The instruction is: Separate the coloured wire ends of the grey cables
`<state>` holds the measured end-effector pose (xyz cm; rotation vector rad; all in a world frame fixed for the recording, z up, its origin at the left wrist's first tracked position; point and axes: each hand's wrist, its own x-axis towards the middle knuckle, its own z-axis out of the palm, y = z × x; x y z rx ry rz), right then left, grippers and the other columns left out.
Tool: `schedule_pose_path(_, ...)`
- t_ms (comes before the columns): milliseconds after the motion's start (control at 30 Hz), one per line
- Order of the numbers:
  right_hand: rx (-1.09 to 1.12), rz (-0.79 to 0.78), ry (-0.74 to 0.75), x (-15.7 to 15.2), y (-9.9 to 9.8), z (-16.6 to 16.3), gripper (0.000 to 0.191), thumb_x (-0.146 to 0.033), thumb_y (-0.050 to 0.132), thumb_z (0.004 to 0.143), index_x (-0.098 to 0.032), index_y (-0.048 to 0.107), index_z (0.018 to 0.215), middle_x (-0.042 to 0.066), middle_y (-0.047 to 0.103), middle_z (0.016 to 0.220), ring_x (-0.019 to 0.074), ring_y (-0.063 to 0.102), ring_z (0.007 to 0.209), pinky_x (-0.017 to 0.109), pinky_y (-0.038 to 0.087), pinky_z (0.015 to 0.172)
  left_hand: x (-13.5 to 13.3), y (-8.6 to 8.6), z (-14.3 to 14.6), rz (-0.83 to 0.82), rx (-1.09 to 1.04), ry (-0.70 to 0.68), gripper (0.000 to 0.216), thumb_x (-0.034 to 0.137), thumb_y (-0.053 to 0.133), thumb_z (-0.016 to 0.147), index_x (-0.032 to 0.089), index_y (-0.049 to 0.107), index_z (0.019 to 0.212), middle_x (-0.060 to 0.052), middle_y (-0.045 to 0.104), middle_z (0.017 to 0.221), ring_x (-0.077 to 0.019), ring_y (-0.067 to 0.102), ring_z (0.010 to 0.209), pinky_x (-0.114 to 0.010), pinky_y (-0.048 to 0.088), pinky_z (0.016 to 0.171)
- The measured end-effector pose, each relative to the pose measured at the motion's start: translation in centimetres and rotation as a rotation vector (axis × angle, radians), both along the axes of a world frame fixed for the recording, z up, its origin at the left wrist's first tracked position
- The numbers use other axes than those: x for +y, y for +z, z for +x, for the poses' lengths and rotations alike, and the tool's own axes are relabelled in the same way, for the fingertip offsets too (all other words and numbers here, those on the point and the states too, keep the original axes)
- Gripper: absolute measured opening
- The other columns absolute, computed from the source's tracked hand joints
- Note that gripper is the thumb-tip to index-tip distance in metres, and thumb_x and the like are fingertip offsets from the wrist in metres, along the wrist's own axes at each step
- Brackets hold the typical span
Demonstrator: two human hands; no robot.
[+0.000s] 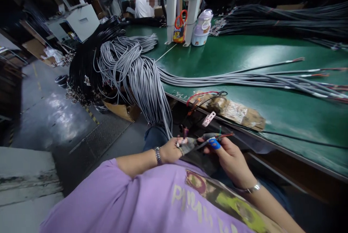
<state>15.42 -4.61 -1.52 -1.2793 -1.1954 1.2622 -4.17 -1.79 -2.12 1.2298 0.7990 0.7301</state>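
My left hand (pixel 170 150) is closed around a grey cable (pixel 190 145) just below the table's front edge. My right hand (pixel 231 157) pinches the cable's stripped end, where thin red and green wires (pixel 225 135) stick out. A blue wrap (pixel 214 144) covers one fingertip of that hand. Both wrists wear metal bands. A thick bundle of grey cables (pixel 141 80) drapes off the green table (pixel 244 53) and hangs down towards my lap.
More grey cables (pixel 244 79) lie across the table with stripped ends at the right. A taped cardboard pad (pixel 239 111) with red and black wires sits at the table edge. Black cables (pixel 84 66) hang at the left. A seated person (pixel 145 3), a jug (pixel 202 26) and white posts stand at the back.
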Motion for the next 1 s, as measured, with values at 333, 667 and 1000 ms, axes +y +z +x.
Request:
schedule_pose_path(333,0.053,0.072,-0.129,-0.1,-1.3,1.2,0.026,-0.048,0.062,0.083,-0.024,0.065,0.09,0.002,0.065,0.078,0.013,0.048,0.058,0.027,0.042,0.056,-0.5,0.0,-8.0,-0.001,0.131,0.353,0.05,0.057,0.054,0.083,0.01,0.069,0.09,0.003,0.054,0.05,-0.0032,0.037,0.031,-0.018,0.02,0.033)
schedule_pose_path(667,0.034,-0.112,0.157,0.5,-0.7,-2.3,0.037,-0.054,0.072,0.069,-0.018,0.063,0.074,0.004,0.068,0.066,0.0134,0.05,0.054,0.026,0.041,0.053,0.4,0.9,-2.6,-0.05,0.022,0.225,0.051,0.052,0.068,0.074,0.012,0.07,0.105,-0.009,0.069,0.078,-0.0095,0.054,0.054,-0.019,0.029,0.04)
schedule_pose_path(1000,0.299,-0.294,0.074,1.0,-1.4,-3.3,0.05,-0.052,0.083,0.051,-0.017,0.054,0.071,0.002,0.066,0.06,0.0075,0.043,0.042,0.023,0.033,0.044,1.0,1.8,1.4,-0.119,0.0,0.086,0.048,0.049,0.077,0.065,0.012,0.071,0.096,-0.004,0.065,0.074,-0.0095,0.052,0.058,-0.021,0.041,0.054)
